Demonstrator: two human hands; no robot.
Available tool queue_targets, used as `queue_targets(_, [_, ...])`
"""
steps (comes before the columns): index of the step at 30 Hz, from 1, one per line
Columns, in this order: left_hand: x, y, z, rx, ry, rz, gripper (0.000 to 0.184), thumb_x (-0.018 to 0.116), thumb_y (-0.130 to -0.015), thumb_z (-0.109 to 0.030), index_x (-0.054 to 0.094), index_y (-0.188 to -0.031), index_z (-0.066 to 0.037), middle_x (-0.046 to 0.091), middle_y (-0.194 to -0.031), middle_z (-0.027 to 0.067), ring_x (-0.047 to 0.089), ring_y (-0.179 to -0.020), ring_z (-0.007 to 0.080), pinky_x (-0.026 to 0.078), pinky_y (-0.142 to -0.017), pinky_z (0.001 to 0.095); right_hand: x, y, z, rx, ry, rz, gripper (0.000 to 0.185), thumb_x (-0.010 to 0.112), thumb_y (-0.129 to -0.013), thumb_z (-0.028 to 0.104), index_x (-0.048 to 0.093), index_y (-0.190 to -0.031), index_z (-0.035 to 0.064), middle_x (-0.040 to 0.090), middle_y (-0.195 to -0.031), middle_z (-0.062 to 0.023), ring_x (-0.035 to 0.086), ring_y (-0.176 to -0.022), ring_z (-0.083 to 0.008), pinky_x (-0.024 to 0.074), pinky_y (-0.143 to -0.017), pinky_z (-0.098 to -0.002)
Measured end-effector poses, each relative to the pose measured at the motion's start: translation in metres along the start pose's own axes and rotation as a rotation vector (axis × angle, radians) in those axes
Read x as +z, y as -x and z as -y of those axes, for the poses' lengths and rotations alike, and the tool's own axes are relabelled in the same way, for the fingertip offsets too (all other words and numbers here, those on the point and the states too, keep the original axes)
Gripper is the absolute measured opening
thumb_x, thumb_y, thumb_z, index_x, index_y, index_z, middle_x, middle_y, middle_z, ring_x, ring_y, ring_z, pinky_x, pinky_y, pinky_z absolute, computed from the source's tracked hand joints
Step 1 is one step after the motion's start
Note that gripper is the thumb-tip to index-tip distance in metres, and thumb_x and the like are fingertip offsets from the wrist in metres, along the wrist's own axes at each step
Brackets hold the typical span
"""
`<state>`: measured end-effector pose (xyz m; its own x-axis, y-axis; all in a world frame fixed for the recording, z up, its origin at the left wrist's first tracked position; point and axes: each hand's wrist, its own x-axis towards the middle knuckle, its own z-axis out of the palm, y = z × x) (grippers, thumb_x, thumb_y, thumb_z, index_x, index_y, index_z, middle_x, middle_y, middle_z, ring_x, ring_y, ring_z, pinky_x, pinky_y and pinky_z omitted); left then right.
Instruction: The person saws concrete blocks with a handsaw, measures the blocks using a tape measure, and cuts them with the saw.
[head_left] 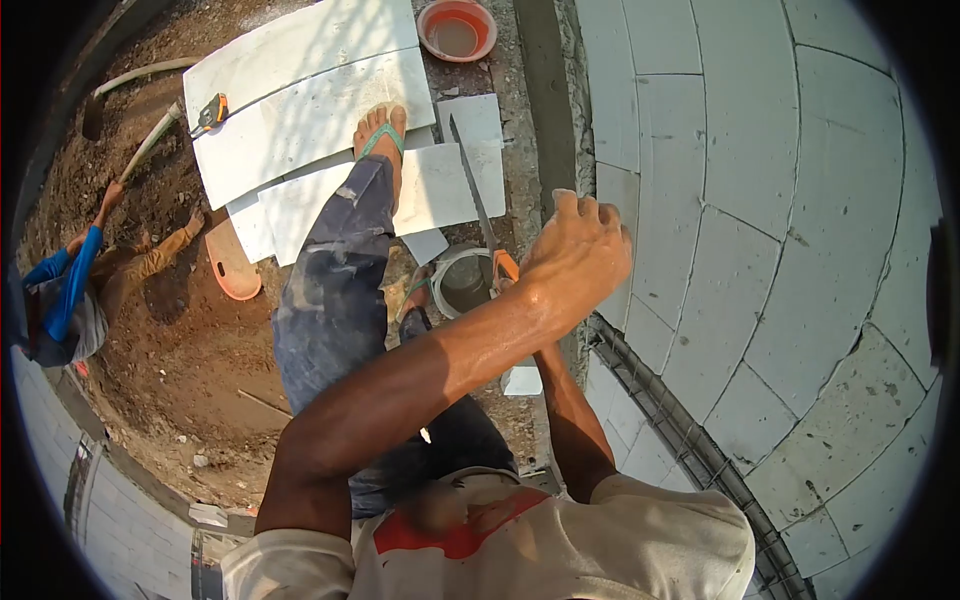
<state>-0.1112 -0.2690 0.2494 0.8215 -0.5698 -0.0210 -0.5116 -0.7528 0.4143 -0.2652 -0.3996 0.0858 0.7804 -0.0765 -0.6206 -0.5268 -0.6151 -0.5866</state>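
My left hand (pixel 585 245) is raised beside the block wall at the centre right, its fingers curled closed; anything inside them is hidden. Behind my left forearm, my right hand (pixel 502 285) is mostly covered, with a few fingers showing at the orange handle of a hand saw (pixel 473 185). The saw's long blade points up and away over pale blocks. One foot (pixel 381 135) in a green sandal rests on the large white blocks (pixel 300 105). Just left of the saw handle is a round bucket (pixel 463 283).
A block wall (pixel 745 190) fills the right side. An orange basin (pixel 457 30) sits at the top, and a tape measure (pixel 211 113) lies on the blocks. Another person (pixel 70 290) holds a pole on the dirt at the left, near an orange tray (pixel 232 258).
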Motion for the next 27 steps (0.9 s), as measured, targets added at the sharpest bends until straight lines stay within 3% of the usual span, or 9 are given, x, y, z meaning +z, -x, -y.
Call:
queue_targets(4, [0.004,0.012,-0.007,0.047,0.138,0.203,0.032,0.078,-0.086,-0.012,0.076,-0.117,-0.002,0.072,-0.117,0.0163,0.069,-0.105,0.0288,0.047,-0.099,0.0528,0.025,-0.062,0.0,-0.018,0.041,-0.061,0.046,0.069,-0.099,0.027,0.048,-0.135,0.0072,0.049,-0.128,-0.0086,0.046,-0.116,-0.0212,0.035,-0.1,-0.0414])
queue_targets(7, [0.003,0.012,-0.011,0.087,0.139,0.178,0.032,0.078,-0.086,-0.013,0.076,-0.117,-0.002,0.072,-0.117,0.0161,0.069,-0.105,0.0288,0.047,-0.098,0.0527,0.008,-0.001,-0.025,-0.024,-0.02,-0.007,0.056,0.071,-0.101,0.029,0.045,-0.145,0.008,0.048,-0.14,-0.0103,0.045,-0.127,-0.0215,0.0341,-0.108,-0.0408])
queue_targets(12, [-0.006,0.009,-0.003,0.079,0.138,0.096,0.032,0.078,-0.086,-0.013,0.076,-0.116,-0.003,0.072,-0.116,0.0159,0.069,-0.105,0.0288,0.047,-0.098,0.0526,-0.035,0.087,-0.009,0.24,-0.143,0.222,0.072,0.073,-0.103,0.034,0.04,-0.162,0.0094,0.046,-0.16,-0.013,0.043,-0.147,-0.022,0.0328,-0.122,-0.0399])
queue_targets(15, [-0.006,0.006,0.001,0.074,0.128,0.088,0.032,0.078,-0.086,-0.013,0.076,-0.116,-0.003,0.072,-0.116,0.0157,0.069,-0.105,0.0288,0.047,-0.098,0.0525,0.004,0.004,-0.008,0.051,-0.026,0.027,0.069,0.072,-0.104,0.033,0.041,-0.161,0.0082,0.047,-0.16,-0.0136,0.044,-0.146,-0.0224,0.033,-0.122,-0.04])
queue_targets(18, [0.003,0.01,-0.003,0.084,0.124,0.12,0.031,0.078,-0.086,-0.014,0.076,-0.116,-0.003,0.072,-0.116,0.0156,0.069,-0.105,0.0288,0.047,-0.097,0.0524,0.028,-0.059,0.001,0.009,0.009,-0.042,0.067,0.07,-0.104,0.032,0.043,-0.16,0.0069,0.048,-0.159,-0.0141,0.044,-0.146,-0.0228,0.0332,-0.122,-0.04])
queue_targets(20, [0.002,0.016,-0.007,0.098,0.156,0.137,0.031,0.078,-0.086,-0.014,0.076,-0.115,-0.003,0.072,-0.116,0.0155,0.069,-0.105,0.0288,0.047,-0.097,0.0524,0.024,-0.03,-0.033,-0.009,-0.038,-0.031,0.066,0.069,-0.105,0.031,0.043,-0.16,0.0061,0.048,-0.159,-0.0145,0.045,-0.146,-0.023,0.0333,-0.122,-0.0401])
queue_targets(23, [-0.002,0.014,-0.007,0.105,0.147,0.116,0.031,0.078,-0.086,-0.014,0.076,-0.115,-0.003,0.072,-0.115,0.0154,0.069,-0.105,0.0288,0.047,-0.097,0.0523,0.015,0.027,-0.124,-0.054,-0.348,0.089,0.063,0.068,-0.106,0.03,0.045,-0.159,0.0049,0.049,-0.159,-0.0151,0.045,-0.145,-0.0234,0.0335,-0.122,-0.0401])
queue_targets(26, [-0.007,0.011,-0.002,0.092,0.15,0.082,0.031,0.078,-0.086,-0.015,0.076,-0.115,-0.004,0.072,-0.115,0.0152,0.069,-0.105,0.0288,0.047,-0.097,0.0522,-0.045,0.098,-0.019,0.251,-0.12,0.312,0.061,0.066,-0.105,0.029,0.047,-0.157,0.0043,0.052,-0.155,-0.0159,0.047,-0.143,-0.0226,0.0351,-0.12,-0.039])
queue_targets(27, [-0.008,0.011,0.0,0.085,0.152,0.078,0.031,0.078,-0.086,-0.015,0.076,-0.115,-0.004,0.072,-0.115,0.0152,0.069,-0.105,0.0288,0.047,-0.097,0.0522,-0.042,0.091,-0.01,0.256,-0.102,0.294,0.062,0.066,-0.105,0.03,0.047,-0.158,0.0041,0.051,-0.156,-0.0163,0.047,-0.144,-0.0232,0.0352,-0.12,-0.0391])
